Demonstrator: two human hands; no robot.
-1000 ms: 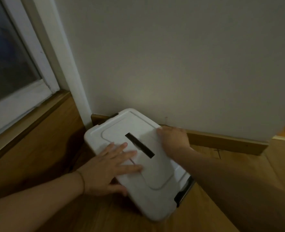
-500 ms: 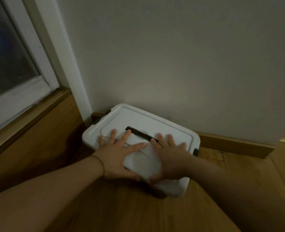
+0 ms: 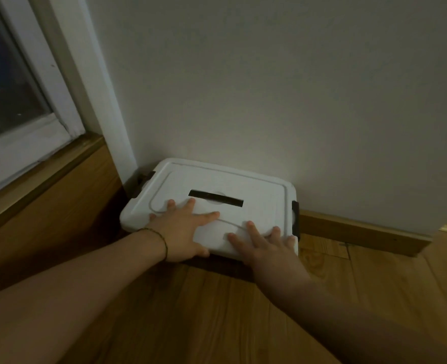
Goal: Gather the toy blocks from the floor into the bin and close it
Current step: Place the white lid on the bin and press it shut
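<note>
- The pale wall is filling the upper part of my view, with a wooden skirting board running along its foot on the right.
- The wooden floor is stretching out beneath my arms, and its boards are running away toward the wall.
- A white-framed window is standing at the left with dark glass, above a wooden sill.
- The white bin is sitting on the floor, tucked into the corner. Its back is lying against the wall and its left end is just beside the white upright of the window frame.
- The lid is lying on top of the bin and covering it, so I am seeing nothing of what is inside.
- My left hand is lying flat on the front left part of the lid, with the fingers straight and spread. The thumb is running along the lid's front edge, and the hand is gripping nothing.
- My right hand is lying flat on the front right part of the lid near the corner. Its fingers are spread and straight, and it is holding nothing either.
- A dark strip is showing across the middle of the lid, just beyond my left fingertips.
- A dark latch is sitting at the bin's right end and another at its left end. I cannot tell whether they are snapped down.
- A thin dark bracelet is circling my left wrist.
</note>
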